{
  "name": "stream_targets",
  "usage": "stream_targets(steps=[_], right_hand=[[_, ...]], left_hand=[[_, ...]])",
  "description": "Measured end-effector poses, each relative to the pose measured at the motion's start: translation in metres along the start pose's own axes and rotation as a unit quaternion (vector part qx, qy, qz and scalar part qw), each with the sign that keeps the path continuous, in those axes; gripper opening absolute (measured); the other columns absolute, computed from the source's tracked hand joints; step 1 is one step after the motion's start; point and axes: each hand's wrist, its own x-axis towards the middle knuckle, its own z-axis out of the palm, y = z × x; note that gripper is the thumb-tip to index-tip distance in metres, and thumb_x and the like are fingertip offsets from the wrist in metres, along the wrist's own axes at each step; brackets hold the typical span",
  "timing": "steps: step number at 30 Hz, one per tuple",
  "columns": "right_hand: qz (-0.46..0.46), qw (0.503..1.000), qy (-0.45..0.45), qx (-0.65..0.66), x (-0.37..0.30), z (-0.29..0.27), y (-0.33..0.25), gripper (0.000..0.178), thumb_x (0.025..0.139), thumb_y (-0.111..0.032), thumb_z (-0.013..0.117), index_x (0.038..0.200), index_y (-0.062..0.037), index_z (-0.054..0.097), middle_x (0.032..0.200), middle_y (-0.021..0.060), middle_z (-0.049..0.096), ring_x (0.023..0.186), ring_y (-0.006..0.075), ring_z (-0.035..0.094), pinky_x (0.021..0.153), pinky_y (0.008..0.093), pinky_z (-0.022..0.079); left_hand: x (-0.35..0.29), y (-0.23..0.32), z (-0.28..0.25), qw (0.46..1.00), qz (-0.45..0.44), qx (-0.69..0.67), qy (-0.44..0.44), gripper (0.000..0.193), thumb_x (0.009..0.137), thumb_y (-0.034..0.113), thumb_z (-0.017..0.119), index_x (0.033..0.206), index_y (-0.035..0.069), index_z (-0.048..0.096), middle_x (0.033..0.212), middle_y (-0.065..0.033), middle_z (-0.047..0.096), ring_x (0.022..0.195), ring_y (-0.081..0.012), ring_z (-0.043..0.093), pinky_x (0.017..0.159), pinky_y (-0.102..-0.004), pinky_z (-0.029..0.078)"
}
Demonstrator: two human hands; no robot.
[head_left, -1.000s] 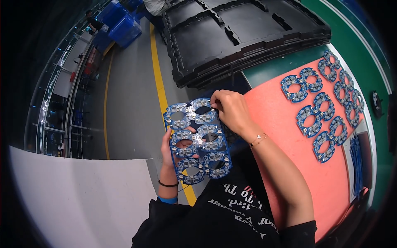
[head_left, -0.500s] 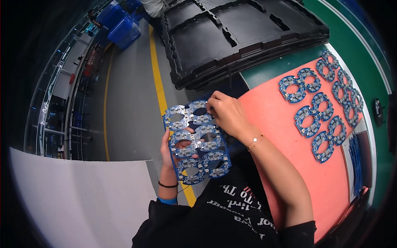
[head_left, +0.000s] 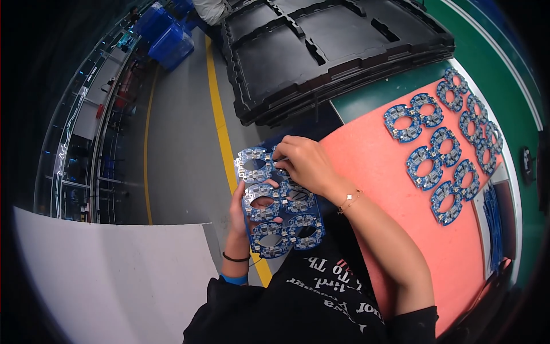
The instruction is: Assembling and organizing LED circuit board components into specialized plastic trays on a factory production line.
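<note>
A blue panel of ring-shaped circuit boards [head_left: 252,196], joined in pairs, is tilted in front of my body. My left hand [head_left: 236,215] supports it from the left side, with fingers showing through the openings from behind. At the panel's upper right corner, my right hand [head_left: 305,164] pinches a ring board, covering much of it. To the right, several separate pairs of the same boards [head_left: 436,157] lie on an orange-pink mat [head_left: 372,166], out of reach of both hands' present grip.
Stacked black plastic trays [head_left: 349,43] stand beyond the mat on a green surface. A white surface [head_left: 114,275] lies at lower left. Blue bins [head_left: 172,49] and a person's light sleeve [head_left: 211,10] appear far off. Blue strips [head_left: 491,229] sit beside the mat's right edge.
The panel has shifted slightly right and its upper part has tilted. My right hand has moved a little down and left, over more of the upper right ring.
</note>
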Motion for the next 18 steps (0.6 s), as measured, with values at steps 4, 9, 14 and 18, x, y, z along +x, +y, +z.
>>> stream_targets(steps=[4,9,14,18], right_hand=[[-0.025,0.997,-0.019,-0.066,-0.003,-0.003,-0.006,0.011,0.068,-0.004,0.063,0.077,-0.0048,0.057,0.077,0.008,0.055,0.077,0.0265,0.057,0.064,0.0362,0.047],[-0.007,0.999,0.0,-0.033,-0.003,0.009,-0.005,0.016,0.062,0.001,0.059,0.075,-0.0057,0.053,0.076,0.0082,0.055,0.077,0.0287,0.057,0.063,0.0386,0.045],[0.091,0.994,0.034,0.049,0.001,0.011,-0.004,0.005,0.071,-0.004,0.059,0.074,-0.0037,0.055,0.071,0.0118,0.058,0.073,0.0313,0.058,0.06,0.0402,0.044],[0.101,0.989,0.097,0.041,0.002,-0.002,0.001,0.006,0.072,-0.007,0.06,0.075,-0.003,0.056,0.076,0.014,0.059,0.077,0.0327,0.058,0.065,0.0409,0.045]], left_hand=[[0.002,-0.005,-0.003,1.0,-0.004,-0.005,-0.001,0.062,0.092,0.045,0.018,0.116,-0.007,0.04,0.102,-0.0197,0.057,0.091,-0.0343,0.061,0.057,-0.0414,0.058],[-0.001,-0.002,0.003,1.0,-0.019,-0.014,0.02,0.062,0.091,0.046,0.02,0.112,-0.006,0.046,0.099,-0.0217,0.059,0.089,-0.0342,0.061,0.056,-0.0387,0.057],[0.009,-0.004,-0.017,0.999,-0.047,-0.004,0.025,0.059,0.09,0.047,0.026,0.111,-0.004,0.048,0.103,-0.0184,0.059,0.086,-0.0335,0.063,0.05,-0.0402,0.057],[0.024,-0.024,-0.027,0.994,-0.015,-0.039,0.104,0.046,0.09,0.035,0.035,0.117,0.0,0.048,0.106,-0.0154,0.06,0.088,-0.027,0.061,0.066,-0.0369,0.053]])
